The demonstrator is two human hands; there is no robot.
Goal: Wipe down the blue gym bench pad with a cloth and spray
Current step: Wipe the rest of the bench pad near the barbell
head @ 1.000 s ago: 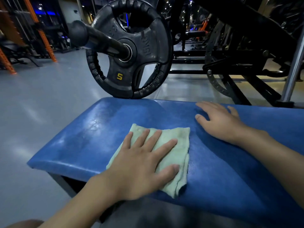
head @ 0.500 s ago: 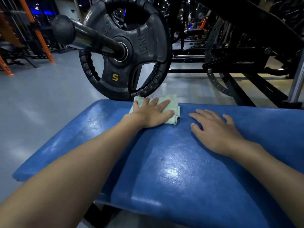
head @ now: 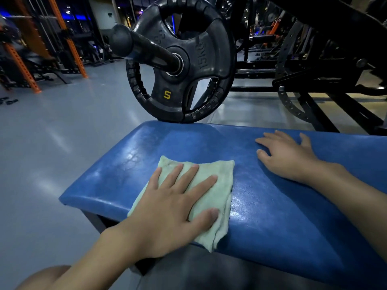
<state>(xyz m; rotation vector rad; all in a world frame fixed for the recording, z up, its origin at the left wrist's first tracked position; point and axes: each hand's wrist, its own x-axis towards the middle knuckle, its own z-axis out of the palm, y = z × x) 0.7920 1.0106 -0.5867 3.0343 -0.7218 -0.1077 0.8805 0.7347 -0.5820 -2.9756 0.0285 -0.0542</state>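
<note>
Presses the pale green cloth (head: 211, 185) flat under the left hand (head: 167, 210), fingers (head: 189, 176) straight and spread, on the near left part of the blue bench pad (head: 272, 216). Behind the far edge, black weight plate (head: 209, 65). Further right, lays the right hand (head: 287, 155) relaxed and flat on the pad, apart from the cloth.

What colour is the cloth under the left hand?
Pale green. The cloth shows clearly in the head view, on the blue pad.

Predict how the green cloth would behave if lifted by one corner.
Probably floppy: the cloth lies folded in soft layers with a ragged edge. Likely light, and it should slide easily on the glossy pad.
</note>
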